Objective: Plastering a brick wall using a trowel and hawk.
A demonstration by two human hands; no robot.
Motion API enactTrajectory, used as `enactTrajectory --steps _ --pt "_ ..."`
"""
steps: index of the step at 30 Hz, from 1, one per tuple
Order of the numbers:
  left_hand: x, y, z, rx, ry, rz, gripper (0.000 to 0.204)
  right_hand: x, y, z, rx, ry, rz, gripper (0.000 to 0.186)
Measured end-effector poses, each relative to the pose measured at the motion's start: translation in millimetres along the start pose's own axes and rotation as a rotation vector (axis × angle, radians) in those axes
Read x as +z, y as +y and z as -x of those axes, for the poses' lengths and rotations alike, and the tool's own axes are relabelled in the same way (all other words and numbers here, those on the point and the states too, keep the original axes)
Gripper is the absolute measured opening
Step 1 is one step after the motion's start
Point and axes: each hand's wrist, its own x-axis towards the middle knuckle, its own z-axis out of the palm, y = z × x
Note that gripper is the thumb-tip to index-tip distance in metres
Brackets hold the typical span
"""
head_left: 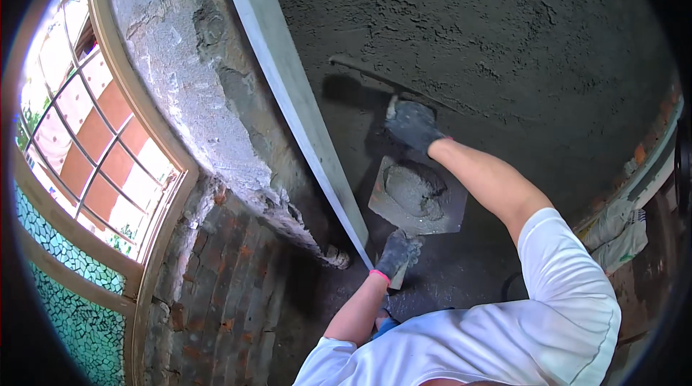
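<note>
My right hand (412,123), in a dark grey glove, is closed round the handle of a plastering trowel (382,81). The trowel's long thin blade is seen nearly edge-on against wet grey plaster (461,33). Lower down, my left hand (396,253), in a dirty grey glove with a pink cuff, grips a hawk (450,222) by its handle. A heap of grey mortar (412,190) lies on the hawk's square plate, just below my right forearm.
A long straight board (285,76) stands beside the plastered wall, close to my left hand. Left of it are a rough wall edge (194,90), bare brickwork (223,285) and a barred window (101,134). Whitish sacks (620,238) lie at the right.
</note>
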Motion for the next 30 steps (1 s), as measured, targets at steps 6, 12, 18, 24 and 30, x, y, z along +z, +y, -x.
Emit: enactTrajectory --steps 6,12,18,24,30 --pt "-9.9 -6.1 -19.5 0.041 0.102 -0.230 0.009 -60.4 0.3 -100.4 0.236 -0.385 -0.834 0.017" --pt "-19.7 -6.8 -19.6 0.108 -0.036 0.069 0.007 -102.1 71.3 -94.1 -0.537 -0.067 -0.312 0.012" --pt "-18.3 9.9 -4.8 -0.013 -0.041 0.037 0.009 -49.9 49.2 -30.7 -0.274 -0.130 0.724 0.022" --pt "-11.1 10.8 -18.6 0.032 -0.055 -0.164 0.007 -59.2 -2.3 -117.4 -0.348 -0.288 0.481 0.030" --pt "-3.1 32.3 -10.0 0.043 -0.031 -0.102 0.010 -144.7 -2.7 -136.0 -0.167 -0.098 0.348 0.029"
